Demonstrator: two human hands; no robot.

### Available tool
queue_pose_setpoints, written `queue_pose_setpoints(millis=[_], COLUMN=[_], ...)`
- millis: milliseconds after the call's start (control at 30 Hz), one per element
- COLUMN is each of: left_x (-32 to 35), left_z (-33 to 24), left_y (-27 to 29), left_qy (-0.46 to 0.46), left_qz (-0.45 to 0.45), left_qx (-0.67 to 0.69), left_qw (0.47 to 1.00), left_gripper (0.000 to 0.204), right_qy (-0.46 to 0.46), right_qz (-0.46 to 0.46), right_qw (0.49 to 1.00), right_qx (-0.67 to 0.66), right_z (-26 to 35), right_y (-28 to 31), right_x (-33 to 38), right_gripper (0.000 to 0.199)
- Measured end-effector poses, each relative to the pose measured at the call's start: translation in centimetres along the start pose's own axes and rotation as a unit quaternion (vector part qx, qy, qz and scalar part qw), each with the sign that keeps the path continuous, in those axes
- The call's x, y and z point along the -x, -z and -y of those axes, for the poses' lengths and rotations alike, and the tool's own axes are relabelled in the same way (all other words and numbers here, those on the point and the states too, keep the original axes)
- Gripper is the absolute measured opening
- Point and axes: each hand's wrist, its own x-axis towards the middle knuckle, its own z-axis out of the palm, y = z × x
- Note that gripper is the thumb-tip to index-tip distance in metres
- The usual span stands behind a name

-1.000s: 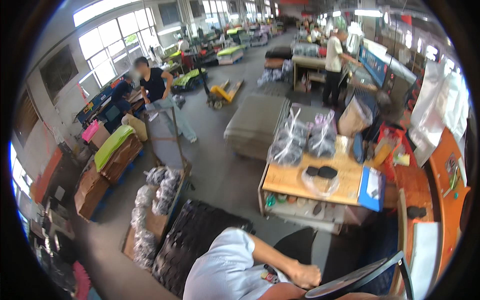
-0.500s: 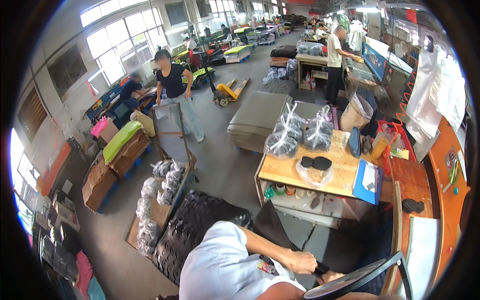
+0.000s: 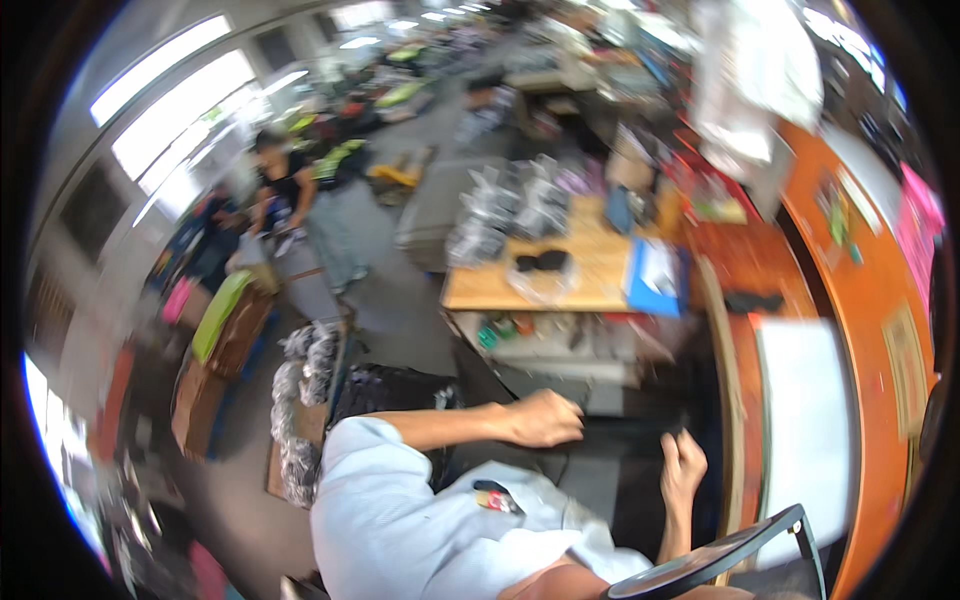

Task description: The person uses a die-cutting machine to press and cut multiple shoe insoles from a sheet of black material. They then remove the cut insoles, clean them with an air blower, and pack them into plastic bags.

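**Both hands closing on a dark sheet below the wooden workbench**

The person's left hand [image 3: 540, 418] is reaching forward from a pale sleeve [image 3: 370, 480] and is curling into a fist over the near edge of a dark sheet of material [image 3: 600, 440], which is lying low in front of the body, just below the wooden workbench [image 3: 590, 270]. The fingers are folding down onto the material, so the hand appears to be gripping it, though motion blur is hiding the exact contact. The right hand [image 3: 682, 465] is rising upright at the sheet's right side, fingers bunched and pinching at its edge; whether it is truly holding the material cannot be told.

On the workbench, a pair of black pieces [image 3: 541, 262] is resting on a clear plastic bag, and a blue folder [image 3: 655, 275] is lying to the right of them. Bundles of clear-wrapped goods [image 3: 510, 205] are standing at the far side of the bench top. An orange table [image 3: 850, 300] with a white sheet [image 3: 805, 400] is curving along the right. To the left, stacks of wrapped bundles [image 3: 300, 380] are sitting on the floor, near cardboard boxes [image 3: 215, 360]. Farther off, another person in a dark top [image 3: 285, 185] is standing by the windows [image 3: 175, 105].
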Motion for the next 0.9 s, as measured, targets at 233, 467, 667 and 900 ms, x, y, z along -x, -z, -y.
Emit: queue_pose_setpoints(millis=[233,467,667,900], left_x=[-3.7,-9.7,-15.3,-18.0], left_z=[-3.7,-2.0,-2.0,-1.1], left_y=[-0.4,-3.5,-4.0,-2.9], left_qy=[0.032,-0.028,0.047,0.004], left_qz=[0.013,-0.017,0.009,0.097], left_qx=[0.046,0.064,0.144,0.105], left_qw=[0.998,0.997,0.988,0.99], left_gripper=[0.024,0.019,0.038,0.022], right_qy=[0.056,-0.048,-0.045,-0.018], right_qz=[-0.1,-0.136,-0.209,-0.292], right_qw=[0.992,0.99,0.976,0.956], right_qx=[-0.059,-0.005,-0.029,0.025], right_z=[2.3,2.2,0.6,1.7], right_y=[3.6,7.5,9.3,8.9], right_x=[0.9,-0.1,0.3,0.9], right_gripper=[0.007,0.009,0.012,0.013])
